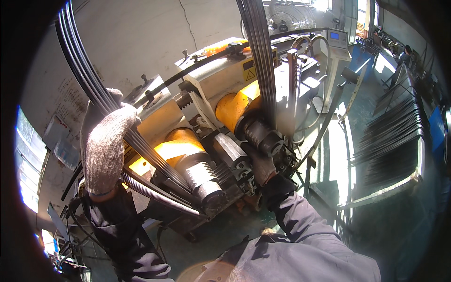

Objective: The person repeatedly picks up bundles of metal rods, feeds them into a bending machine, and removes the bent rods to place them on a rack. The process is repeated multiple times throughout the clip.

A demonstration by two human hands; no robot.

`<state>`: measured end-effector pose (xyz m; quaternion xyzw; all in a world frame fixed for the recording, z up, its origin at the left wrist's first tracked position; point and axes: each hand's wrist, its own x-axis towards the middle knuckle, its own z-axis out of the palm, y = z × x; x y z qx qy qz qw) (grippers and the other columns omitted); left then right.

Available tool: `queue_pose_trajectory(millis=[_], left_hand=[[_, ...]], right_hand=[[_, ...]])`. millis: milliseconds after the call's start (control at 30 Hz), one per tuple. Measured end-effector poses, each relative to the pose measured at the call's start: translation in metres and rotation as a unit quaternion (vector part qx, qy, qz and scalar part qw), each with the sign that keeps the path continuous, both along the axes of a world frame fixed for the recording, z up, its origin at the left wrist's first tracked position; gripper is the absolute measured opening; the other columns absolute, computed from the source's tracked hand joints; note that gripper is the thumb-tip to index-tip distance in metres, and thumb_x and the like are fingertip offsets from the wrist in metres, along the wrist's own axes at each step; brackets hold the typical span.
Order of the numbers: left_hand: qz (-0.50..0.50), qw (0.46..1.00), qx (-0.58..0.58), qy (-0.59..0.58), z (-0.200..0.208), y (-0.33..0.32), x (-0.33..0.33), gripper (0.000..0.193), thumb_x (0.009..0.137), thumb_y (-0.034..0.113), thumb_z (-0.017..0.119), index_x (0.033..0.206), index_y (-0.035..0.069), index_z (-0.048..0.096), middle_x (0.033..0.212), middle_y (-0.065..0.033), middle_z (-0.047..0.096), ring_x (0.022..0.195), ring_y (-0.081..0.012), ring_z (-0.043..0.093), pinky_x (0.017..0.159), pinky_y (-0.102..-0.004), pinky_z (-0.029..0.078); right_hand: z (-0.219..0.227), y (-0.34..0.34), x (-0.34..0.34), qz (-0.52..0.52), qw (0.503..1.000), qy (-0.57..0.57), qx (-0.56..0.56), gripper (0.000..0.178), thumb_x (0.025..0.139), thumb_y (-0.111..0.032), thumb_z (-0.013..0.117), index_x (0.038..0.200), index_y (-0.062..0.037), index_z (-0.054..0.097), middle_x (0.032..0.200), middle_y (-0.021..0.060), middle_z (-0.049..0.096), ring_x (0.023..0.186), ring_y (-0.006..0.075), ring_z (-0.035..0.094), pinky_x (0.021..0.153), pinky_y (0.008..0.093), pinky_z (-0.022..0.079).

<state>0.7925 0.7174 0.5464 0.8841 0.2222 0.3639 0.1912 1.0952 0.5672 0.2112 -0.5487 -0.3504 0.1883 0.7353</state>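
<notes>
My left hand [107,141], in a knitted work glove, is closed round a bundle of long dark metal rods [87,77]. The bundle slants from the upper left down to the left ribbed roller [202,181] of a bending machine. My right hand [262,165], also gloved, reaches low between the two rollers, beside the right ribbed roller [259,134]. Its fingers are hidden among dark machine parts, so its grip does not show. A second rod bundle [259,51] rises steeply behind the right roller. Yellow collars [230,110] sit behind both rollers.
A rack [419,160] at the right holds many dark rods. A control box [337,38] with a small screen stands behind the machine, near a large fan [286,19]. A ribbed hose [159,199] crosses the machine's left front. Another person [405,56] is far off at right.
</notes>
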Motion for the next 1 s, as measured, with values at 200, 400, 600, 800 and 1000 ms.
queue_pose_trajectory(millis=[200,400,600,800,1000], left_hand=[[0.000,1.000,0.005,-0.011,0.002,-0.008,-0.001,0.033,0.118,0.024,0.060,0.131,-0.002,0.077,0.123,-0.0121,0.080,0.115,-0.0211,0.077,0.106,-0.0359,0.059],[0.015,0.996,-0.090,-0.016,0.010,-0.015,-0.002,0.026,0.113,0.022,0.069,0.125,0.001,0.079,0.117,-0.0113,0.081,0.109,-0.0210,0.078,0.100,-0.0335,0.060],[0.035,0.963,-0.250,-0.093,0.023,-0.038,0.000,0.031,0.105,0.018,0.076,0.129,-0.001,0.074,0.113,-0.0127,0.081,0.105,-0.0222,0.080,0.092,-0.0344,0.064],[0.021,0.951,-0.303,-0.060,0.034,-0.056,-0.005,0.046,0.102,0.009,0.073,0.144,0.001,0.057,0.117,-0.0143,0.077,0.113,-0.0268,0.078,0.106,-0.0406,0.062],[-0.021,0.944,-0.325,-0.059,0.030,-0.045,-0.008,0.050,0.104,0.009,0.073,0.148,0.003,0.052,0.119,-0.0138,0.076,0.116,-0.0273,0.077,0.108,-0.0409,0.062]], right_hand=[[-0.004,0.003,0.001,-0.005,0.999,0.018,-0.035,0.041,0.104,-0.022,0.081,0.138,0.0000,0.074,0.135,0.0121,0.076,0.125,0.0232,0.072,0.107,0.0398,0.055],[-0.018,0.009,0.001,0.009,0.999,0.045,0.028,0.036,0.104,-0.019,0.079,0.134,0.0005,0.076,0.133,0.0120,0.078,0.123,0.0222,0.073,0.105,0.0392,0.056],[-0.049,0.008,0.004,-0.016,0.986,-0.163,-0.041,0.048,0.098,-0.004,0.064,0.145,-0.0097,0.072,0.129,0.0197,0.076,0.123,0.0369,0.073,0.103,0.0438,0.058],[-0.059,0.015,0.005,-0.004,0.998,-0.057,0.022,0.023,0.102,-0.012,0.075,0.122,-0.0015,0.078,0.120,0.0089,0.079,0.111,0.0203,0.075,0.097,0.0364,0.057],[-0.056,0.016,0.004,0.012,0.999,0.027,0.045,0.019,0.104,-0.013,0.078,0.118,-0.0005,0.077,0.113,0.0072,0.078,0.107,0.0181,0.075,0.095,0.0359,0.058]])
